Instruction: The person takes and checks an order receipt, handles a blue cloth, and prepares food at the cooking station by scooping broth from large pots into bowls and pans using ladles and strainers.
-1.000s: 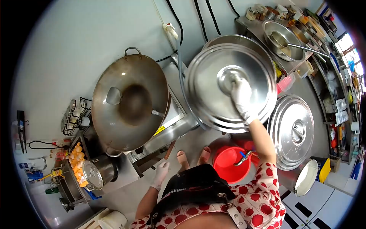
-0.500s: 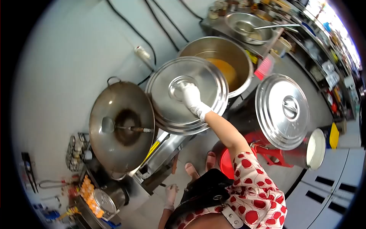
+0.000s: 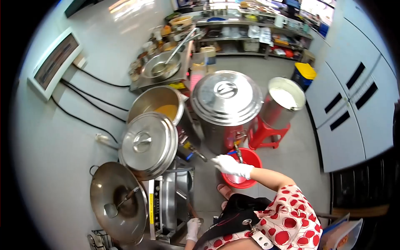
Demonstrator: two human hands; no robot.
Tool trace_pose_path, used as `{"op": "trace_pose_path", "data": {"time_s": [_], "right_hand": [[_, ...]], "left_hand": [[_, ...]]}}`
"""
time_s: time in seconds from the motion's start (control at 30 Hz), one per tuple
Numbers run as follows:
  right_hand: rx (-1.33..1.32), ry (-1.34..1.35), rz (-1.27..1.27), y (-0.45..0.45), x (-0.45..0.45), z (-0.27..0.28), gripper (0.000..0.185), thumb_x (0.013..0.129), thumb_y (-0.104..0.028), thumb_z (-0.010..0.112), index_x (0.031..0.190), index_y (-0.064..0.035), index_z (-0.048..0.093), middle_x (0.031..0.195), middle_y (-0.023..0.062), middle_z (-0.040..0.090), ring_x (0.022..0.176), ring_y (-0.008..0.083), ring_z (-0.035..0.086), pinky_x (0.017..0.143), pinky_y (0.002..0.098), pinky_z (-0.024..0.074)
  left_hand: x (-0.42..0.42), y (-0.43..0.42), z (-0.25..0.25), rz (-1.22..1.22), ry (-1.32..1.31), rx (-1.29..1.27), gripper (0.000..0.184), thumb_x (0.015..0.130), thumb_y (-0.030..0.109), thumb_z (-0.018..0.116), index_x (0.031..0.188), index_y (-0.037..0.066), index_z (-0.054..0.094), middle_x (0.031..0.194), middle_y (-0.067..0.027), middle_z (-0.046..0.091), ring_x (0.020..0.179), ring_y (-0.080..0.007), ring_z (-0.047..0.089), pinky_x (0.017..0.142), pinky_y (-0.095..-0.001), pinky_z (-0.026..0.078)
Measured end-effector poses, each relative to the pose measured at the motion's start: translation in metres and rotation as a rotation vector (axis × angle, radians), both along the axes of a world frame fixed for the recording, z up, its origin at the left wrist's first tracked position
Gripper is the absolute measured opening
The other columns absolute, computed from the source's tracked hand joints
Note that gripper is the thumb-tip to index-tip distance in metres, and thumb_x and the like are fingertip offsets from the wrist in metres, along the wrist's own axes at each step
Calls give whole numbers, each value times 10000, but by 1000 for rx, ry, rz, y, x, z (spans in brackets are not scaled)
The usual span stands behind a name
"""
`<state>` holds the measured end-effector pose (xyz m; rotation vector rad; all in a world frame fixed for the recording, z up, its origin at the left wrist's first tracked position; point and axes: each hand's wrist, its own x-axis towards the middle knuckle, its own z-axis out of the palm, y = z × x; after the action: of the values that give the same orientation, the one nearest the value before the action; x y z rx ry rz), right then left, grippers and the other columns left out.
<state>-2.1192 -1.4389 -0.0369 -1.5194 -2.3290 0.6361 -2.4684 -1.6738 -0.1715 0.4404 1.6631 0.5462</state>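
My right hand [image 3: 230,165], in a white glove, reaches over a red bucket [image 3: 253,159] with its fingers stretched out and nothing visible in them. Close by is the tap [image 3: 238,152] of a tall lidded steel pot [image 3: 227,98]. My left hand [image 3: 193,228], also gloved, is low beside the steel stove [image 3: 168,204], near a brown stick-like piece [image 3: 192,211]. Its fingers look curled, and whether they hold anything is hidden. A large round lid [image 3: 148,156] lies to the left, partly over a deep pot [image 3: 137,102] with orange-brown liquid.
A wok [image 3: 100,187] with a spatula [image 3: 111,209] sits at the left. A steel pail [image 3: 275,112] of white contents stands on a red stool [image 3: 271,135]. Behind are a bowl with a ladle [image 3: 160,68] and shelves [image 3: 233,37]. Cabinets [image 3: 350,83] line the right.
My right hand has left the round lid's handle and moved right, over the red bucket. My left hand is now beside the stove. The view has turned to the right.
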Motion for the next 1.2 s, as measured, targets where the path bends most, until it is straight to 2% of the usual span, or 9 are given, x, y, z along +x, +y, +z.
{"op": "trace_pose_path", "data": {"time_s": [0.2, 0.33, 0.37, 0.47, 0.6, 0.7, 0.8, 0.97, 1.2], "right_hand": [[-387, -201, -621, -185, 222, -116, 340, 802, -256, 555, 1074, -72, 644, 1017, 183, 656, 943, 356, 626, 831, 432, 496], [-720, -391, -1148, -344, 360, -183, 204, 724, -178, 583, 804, -27, 695, 881, 194, 667, 794, 347, 660, 683, 408, 525], [-720, -186, -1343, -370, 380, -183, 199, 756, -184, 574, 789, -23, 686, 826, 187, 661, 742, 325, 652, 640, 408, 515], [-636, 464, -1856, -442, 436, -182, 246, 849, -205, 546, 745, -12, 657, 660, 167, 644, 585, 257, 628, 513, 406, 484], [-562, -3, -1264, -547, 567, -289, 313, 880, -217, 501, 663, -13, 597, 587, 145, 590, 486, 249, 548, 463, 414, 449], [-725, 213, -1586, -509, 607, -222, 257, 883, -187, 522, 730, -8, 623, 627, 144, 610, 529, 245, 585, 479, 394, 465], [-706, 305, -1597, -481, 674, -209, 209, 886, -158, 543, 796, -2, 650, 666, 143, 631, 572, 241, 622, 496, 374, 482], [-566, 336, -1302, -382, 752, -147, 246, 878, -119, 573, 1057, 39, 634, 805, 122, 673, 693, 183, 641, 640, 305, 509], [-438, -18, -786, -195, 827, -36, 357, 866, -227, 606, 1153, -14, 609, 1116, 197, 632, 1061, 312, 604, 928, 349, 460]], "left_hand": [[-28, -10, -47, -183, 101, -95, 152, 920, 181, 539, 879, 39, 574, 690, -49, 577, 493, -146, 537, 425, -286, 424], [19, -3, 11, -376, 403, -329, 165, 890, 166, 503, 826, 21, 549, 650, -69, 555, 463, -194, 531, 410, -320, 425], [-13, -14, -70, -285, 224, -294, 188, 881, 174, 501, 838, -2, 554, 667, -93, 573, 465, -214, 531, 429, -340, 440], [22, 5, -67, -390, 280, -300, 187, 862, 168, 493, 832, -1, 568, 686, -121, 596, 491, -251, 557, 445, -359, 455], [116, 58, -66, -903, 702, 7, 279, 861, 206, 466, 780, 20, 658, 753, -157, 658, 628, -292, 648, 536, -408, 497], [205, 99, -89, -1072, 836, 290, 324, 878, 200, 433, 805, 12, 687, 830, -213, 665, 730, -341, 655, 664, -461, 509], [387, 117, -32, -305, 253, 173, 228, 881, 191, 566, 930, -15, 650, 768, -91, 651, 636, -169, 607, 573, -320, 505], [633, 134, 66, -695, 144, 699, 218, 883, 185, 548, 956, 8, 651, 945, -173, 659, 905, -285, 644, 805, -360, 494], [811, 222, 152, -625, 94, 972, 157, 896, 93, 549, 981, 18, 658, 846, -126, 665, 766, -228, 662, 695, -309, 514]]}}
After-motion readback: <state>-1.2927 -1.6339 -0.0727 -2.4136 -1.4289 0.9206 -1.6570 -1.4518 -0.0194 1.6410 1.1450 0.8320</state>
